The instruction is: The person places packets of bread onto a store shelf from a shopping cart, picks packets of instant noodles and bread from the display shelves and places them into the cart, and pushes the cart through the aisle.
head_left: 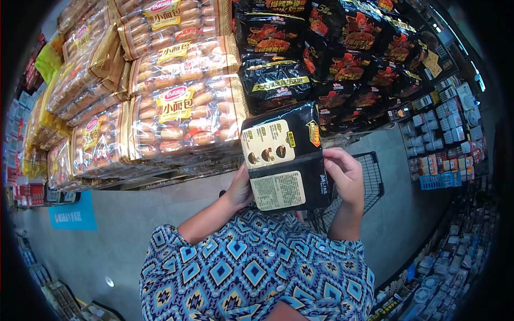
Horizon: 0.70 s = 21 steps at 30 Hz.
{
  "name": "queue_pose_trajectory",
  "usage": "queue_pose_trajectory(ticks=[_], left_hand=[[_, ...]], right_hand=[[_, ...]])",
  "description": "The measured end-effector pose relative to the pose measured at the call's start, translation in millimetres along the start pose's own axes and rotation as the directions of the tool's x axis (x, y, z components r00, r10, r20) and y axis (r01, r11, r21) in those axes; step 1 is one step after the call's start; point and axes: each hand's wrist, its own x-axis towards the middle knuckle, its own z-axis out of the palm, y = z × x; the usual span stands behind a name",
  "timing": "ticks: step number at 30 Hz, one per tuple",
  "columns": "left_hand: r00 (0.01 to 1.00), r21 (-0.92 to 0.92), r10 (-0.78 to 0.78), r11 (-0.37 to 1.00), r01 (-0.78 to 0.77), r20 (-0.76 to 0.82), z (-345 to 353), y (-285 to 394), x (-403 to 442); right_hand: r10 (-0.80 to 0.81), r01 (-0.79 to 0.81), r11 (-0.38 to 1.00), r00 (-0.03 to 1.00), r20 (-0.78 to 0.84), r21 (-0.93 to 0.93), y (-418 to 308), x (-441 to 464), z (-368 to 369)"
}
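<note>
Head view: I see a tall stack of gold-wrapped bread packs (187, 107) beside a pile of glossy black packs (350, 61). Between them and a person's patterned shirt (254, 267) is a black package (286, 159) with cream panels. The right hand (347, 174) grips its right edge between thumb and fingers; the left hand (241, 188) touches its left edge, fingers mostly hidden; I cannot tell how closed.

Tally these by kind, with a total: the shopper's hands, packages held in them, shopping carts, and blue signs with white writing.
Hands: 2, left hand and right hand
Held black package: 1
Shopping cart: 1
Blue sign: 1
Total: 5
</note>
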Motion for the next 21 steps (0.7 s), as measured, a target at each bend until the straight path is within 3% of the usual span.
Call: queue_pose_trajectory(ticks=[6, 8, 9, 11, 13, 15, 17, 21], left_hand=[[0.999, 0.103, 0.004, 0.995, -0.001, -0.032, 8.7, 6.0, -0.1], [0.998, -0.135, -0.051, 0.990, 0.045, -0.046, 8.5, 6.7, 0.8], [0.997, -0.132, -0.064, 0.990, 0.058, -0.040, 4.6, 7.2, 1.6], [0.983, -0.334, -0.094, 0.932, 0.143, 0.157, -10.6, 6.4, 4.1], [0.992, -0.322, -0.122, 0.938, 0.124, 0.028, -12.8, 1.6, 6.8], [0.986, -0.313, -0.163, 0.936, 0.163, 0.026, -17.9, -4.3, 19.2], [0.980, -0.297, -0.197, 0.936, 0.189, 0.005, -23.0, -10.5, 25.5], [0.955, -0.240, -0.295, 0.925, 0.293, 0.028, -42.0, -21.5, 13.4]], right_hand=[[0.007, -0.007, 1.000, 1.000, 0.006, 0.019, -2.3, -0.8, 3.3], [-0.002, 0.001, 0.999, 1.000, 0.028, 0.033, -2.4, -2.2, 5.5], [-0.001, 0.001, 0.999, 1.000, 0.013, 0.034, -1.7, -2.6, 6.7], [-0.016, 0.013, 0.999, 0.998, 0.062, 0.045, -0.4, -4.6, 7.2], [0.017, -0.023, 0.997, 0.996, 0.089, 0.076, 1.5, -7.6, 7.5], [0.069, -0.087, 0.985, 0.990, 0.123, 0.149, 0.6, -12.2, 9.4], [0.126, -0.133, 0.989, 0.987, 0.099, 0.062, -3.1, -15.1, 13.7], [0.151, -0.098, 0.966, 0.964, 0.217, -0.238, -17.3, -21.9, 10.2]])
